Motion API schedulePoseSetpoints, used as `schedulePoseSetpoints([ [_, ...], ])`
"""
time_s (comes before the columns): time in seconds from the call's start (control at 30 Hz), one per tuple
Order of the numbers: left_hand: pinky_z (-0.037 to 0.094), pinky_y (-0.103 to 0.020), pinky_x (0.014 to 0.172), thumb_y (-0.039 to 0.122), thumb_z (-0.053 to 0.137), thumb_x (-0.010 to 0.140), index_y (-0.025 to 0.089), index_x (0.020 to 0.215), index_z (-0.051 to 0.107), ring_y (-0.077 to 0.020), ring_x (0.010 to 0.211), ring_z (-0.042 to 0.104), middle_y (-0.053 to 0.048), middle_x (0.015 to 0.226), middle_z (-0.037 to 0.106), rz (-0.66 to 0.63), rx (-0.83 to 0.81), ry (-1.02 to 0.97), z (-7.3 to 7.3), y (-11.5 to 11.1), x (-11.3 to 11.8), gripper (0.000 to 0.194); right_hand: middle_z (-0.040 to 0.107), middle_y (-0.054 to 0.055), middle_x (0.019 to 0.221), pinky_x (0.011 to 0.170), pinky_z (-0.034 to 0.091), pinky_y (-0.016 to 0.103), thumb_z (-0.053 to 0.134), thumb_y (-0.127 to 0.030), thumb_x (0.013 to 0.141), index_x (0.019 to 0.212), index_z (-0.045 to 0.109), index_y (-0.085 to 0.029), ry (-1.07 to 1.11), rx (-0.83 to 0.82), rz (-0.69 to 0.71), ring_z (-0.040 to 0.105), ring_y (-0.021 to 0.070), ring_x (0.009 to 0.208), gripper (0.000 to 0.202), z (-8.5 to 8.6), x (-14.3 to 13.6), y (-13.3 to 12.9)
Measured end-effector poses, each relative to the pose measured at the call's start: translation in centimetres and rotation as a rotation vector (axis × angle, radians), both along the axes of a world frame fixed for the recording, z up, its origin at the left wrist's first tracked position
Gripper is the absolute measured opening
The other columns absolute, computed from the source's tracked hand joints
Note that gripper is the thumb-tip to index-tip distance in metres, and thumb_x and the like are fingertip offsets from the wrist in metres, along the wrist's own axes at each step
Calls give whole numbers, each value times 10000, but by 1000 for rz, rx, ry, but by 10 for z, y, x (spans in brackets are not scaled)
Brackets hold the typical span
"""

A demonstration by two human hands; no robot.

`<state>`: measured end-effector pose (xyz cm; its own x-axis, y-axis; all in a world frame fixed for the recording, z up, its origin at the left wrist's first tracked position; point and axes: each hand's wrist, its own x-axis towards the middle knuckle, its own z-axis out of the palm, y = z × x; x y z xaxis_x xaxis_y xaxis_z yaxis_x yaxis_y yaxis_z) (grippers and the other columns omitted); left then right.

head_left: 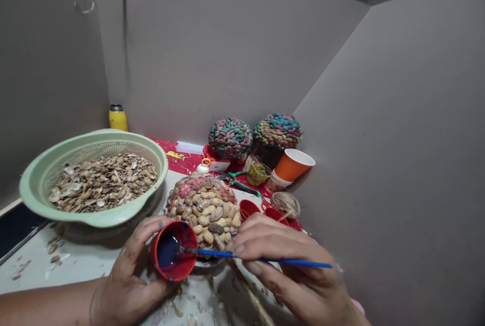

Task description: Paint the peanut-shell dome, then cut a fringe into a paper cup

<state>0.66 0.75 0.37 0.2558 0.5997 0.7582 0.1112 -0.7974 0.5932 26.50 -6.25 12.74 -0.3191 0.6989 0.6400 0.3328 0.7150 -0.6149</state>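
Head view: red cup [188, 237], peanut-covered dome [206, 210] and blue brush [215, 253].
Left hand [132, 265] curled round the cup; dome just beyond, between both hands; brush lying crosswise, tip leftward inside the cup's mouth, handle pinched by the right hand [299, 245], near the dome's right edge.

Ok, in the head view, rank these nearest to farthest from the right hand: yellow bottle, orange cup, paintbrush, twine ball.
1. Paintbrush: held in the right hand.
2. Twine ball: just beyond that hand.
3. Orange cup: farther back, right side.
4. Yellow bottle: far back, left.
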Motion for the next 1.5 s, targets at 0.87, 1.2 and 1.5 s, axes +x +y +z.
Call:
schedulePoseSetpoints([
  [0.87, 622, -246, 921, 319, 839, 829, 323, 1331, 626, -204, 1044, 786, -34, 1206, 787, 73, -291, -54, 19, -3, 12, 546, 781, 41, 780, 669, 607, 261, 736, -230, 952, 959, 823, -249, 152, -47, -247, 730, 179, 719, 89, 5, 2, -1],
  [1.2, 611, -280, 952, 425, 830, 824, 266, 1305, 630, -219, 1071, 768, -75, 1199, 792, 88, -396, -84, 16, 3, 12, 545, 763, 40, 671, 463, 555, 206, 779, -478, 903, 836, 814, -214, 292, -80, -565, 690, 153, 508, 275, -5, 25, 18],
  [1.5, 611, -327, 975, 426, 838, 814, 247, 1323, 626, -252, 1094, 760, -102, 1213, 776, 109, -392, -69, 7, 4, 8, 580, 787, 65, 701, 546, 597, 244, 748, -503, 912, 825, 798, -197, 191, -61, -619, 745, 196, 603, 322, -3, 28, 24],
])
